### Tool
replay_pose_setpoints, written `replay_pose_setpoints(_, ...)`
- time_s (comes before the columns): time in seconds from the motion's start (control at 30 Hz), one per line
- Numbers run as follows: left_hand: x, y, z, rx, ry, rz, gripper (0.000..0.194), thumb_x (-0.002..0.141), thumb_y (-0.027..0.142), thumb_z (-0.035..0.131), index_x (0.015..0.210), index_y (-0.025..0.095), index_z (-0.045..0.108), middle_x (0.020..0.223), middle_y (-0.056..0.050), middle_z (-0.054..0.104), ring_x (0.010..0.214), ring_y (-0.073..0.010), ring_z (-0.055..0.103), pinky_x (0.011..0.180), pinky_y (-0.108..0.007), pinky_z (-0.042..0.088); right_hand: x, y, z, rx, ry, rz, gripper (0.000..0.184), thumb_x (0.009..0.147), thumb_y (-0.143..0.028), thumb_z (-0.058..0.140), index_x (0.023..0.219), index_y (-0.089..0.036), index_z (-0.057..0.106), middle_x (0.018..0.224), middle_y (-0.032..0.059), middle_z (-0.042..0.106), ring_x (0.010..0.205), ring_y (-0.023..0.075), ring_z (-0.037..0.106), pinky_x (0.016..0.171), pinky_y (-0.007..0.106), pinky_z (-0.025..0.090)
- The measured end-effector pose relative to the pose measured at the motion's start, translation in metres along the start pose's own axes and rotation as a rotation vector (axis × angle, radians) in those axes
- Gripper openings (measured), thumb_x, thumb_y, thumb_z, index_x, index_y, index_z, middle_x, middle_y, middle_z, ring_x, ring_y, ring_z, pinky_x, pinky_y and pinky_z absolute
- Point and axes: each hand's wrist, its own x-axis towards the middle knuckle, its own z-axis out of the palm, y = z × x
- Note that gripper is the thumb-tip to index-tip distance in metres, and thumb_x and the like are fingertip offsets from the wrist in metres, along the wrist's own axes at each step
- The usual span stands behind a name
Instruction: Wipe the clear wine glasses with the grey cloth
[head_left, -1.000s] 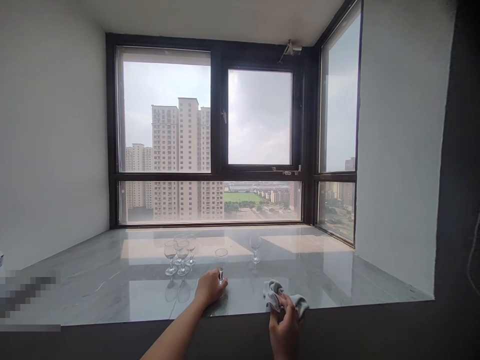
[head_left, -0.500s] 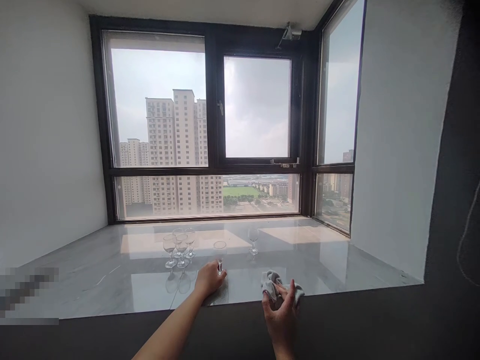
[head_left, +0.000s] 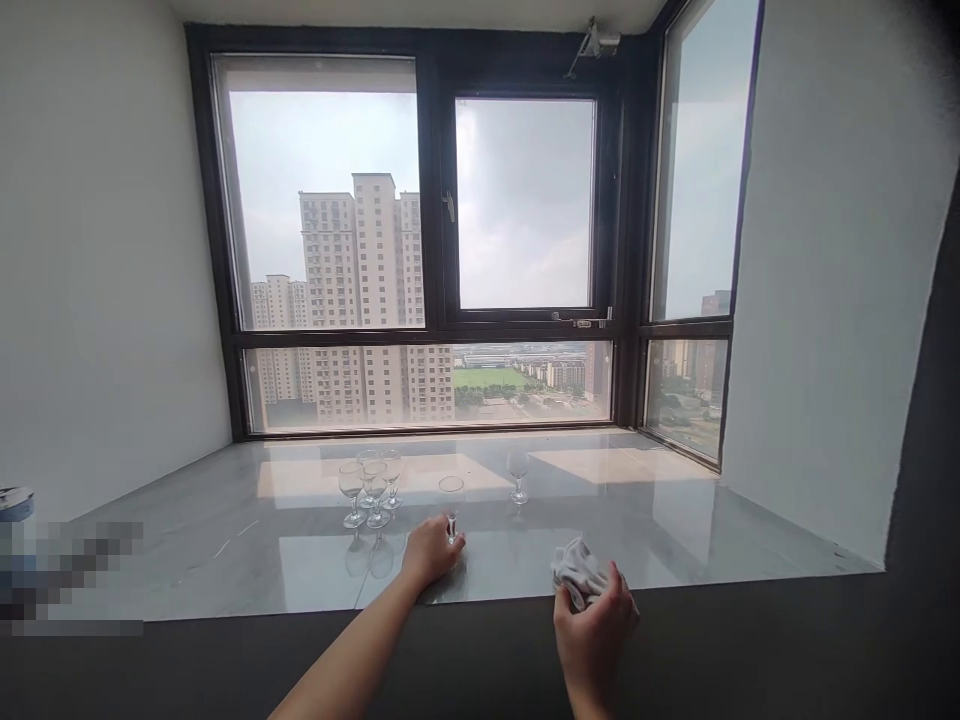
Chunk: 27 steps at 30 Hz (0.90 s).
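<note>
Gripping glass by its stem in left hand, towards near side of surface, left of cloth; can't tell on base contact. Clamping cloth in right hand, well apart from glass. Just bunched it tighter than half a second ago; probably easier to steer, not yet on glass.

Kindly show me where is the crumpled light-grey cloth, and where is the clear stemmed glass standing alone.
Crumpled light-grey cloth (head_left: 579, 572): head view, on its middle folds.
Clear stemmed glass standing alone (head_left: 518, 469): head view, on its bowl.
</note>
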Motion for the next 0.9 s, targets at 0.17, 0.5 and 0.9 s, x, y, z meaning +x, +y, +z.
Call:
replay_pose_setpoints(0.17,0.000,0.003,-0.001,0.005,-0.008,-0.034,0.029,0.091,0.043,0.049,0.102,0.020,0.063,0.097,-0.009,0.072,0.093,-0.0241,0.067,0.075,-0.029,0.042,0.000,0.006,0.001,0.034,-0.043,0.018,0.068,0.089,-0.058,0.047,0.133,-0.007,0.048,0.120,0.0257,0.059,0.115,0.0379,0.052,0.093,0.052,0.042)
replay_pose_setpoints(0.5,-0.003,0.002,0.001,-0.050,0.064,0.118,0.023,0.093,0.027,0.046,0.100,0.021,0.066,0.090,-0.007,0.073,0.087,-0.0211,0.068,0.073,-0.027,0.038,0.019,-0.030,-0.003,0.189,-0.094,0.145,0.047,0.085,-0.044,0.053,0.123,-0.017,0.053,0.113,0.0163,0.065,0.106,0.0319,0.061,0.086,0.043,0.049)
replay_pose_setpoints(0.9,-0.001,0.002,0.009,-0.019,0.072,0.208,0.020,0.090,0.023,0.050,0.100,0.018,0.066,0.102,-0.010,0.071,0.098,-0.0244,0.065,0.081,-0.030,0.042,0.085,-0.172,0.017,0.249,-0.818,-0.254,0.053,0.077,-0.007,0.049,0.127,-0.025,0.053,0.103,0.0059,0.063,0.092,0.0195,0.062,0.081,0.028,0.044)
